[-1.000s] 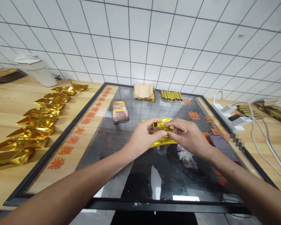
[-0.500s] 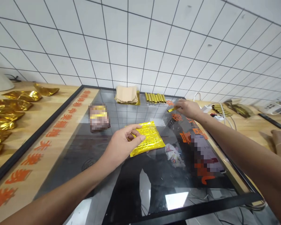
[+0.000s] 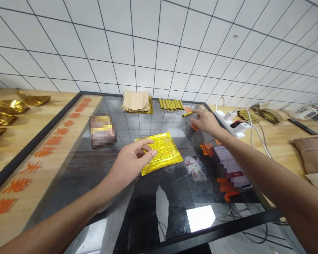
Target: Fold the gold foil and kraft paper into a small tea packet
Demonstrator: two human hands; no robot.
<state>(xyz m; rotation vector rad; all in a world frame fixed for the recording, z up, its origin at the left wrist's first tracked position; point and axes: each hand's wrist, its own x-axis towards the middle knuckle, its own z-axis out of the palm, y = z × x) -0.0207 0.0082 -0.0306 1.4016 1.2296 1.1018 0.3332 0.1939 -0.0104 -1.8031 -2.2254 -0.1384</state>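
My left hand (image 3: 129, 160) pinches the near left corner of a flat gold foil sheet (image 3: 163, 153) that lies on the black glass panel (image 3: 137, 197). My right hand (image 3: 205, 120) is stretched out to the far right of the panel, fingers loosely open, its fingertips just beside a small gold foil roll (image 3: 187, 114) lying on the glass. That roll sits at the end of a row of several gold rolls (image 3: 171, 104) along the panel's far edge.
A stack of tan paper sheets (image 3: 135, 101) sits by the rolls. Folded gold foil pieces (image 3: 5, 106) line the wooden table at left. A phone (image 3: 231, 165), a white power strip (image 3: 231, 118) with cables, and another person's arm (image 3: 311, 155) are at right.
Both hands were together on the foil a second ago. My right hand then carried a small gold roll to the far row and has let it go; my left hand stayed holding the sheet.
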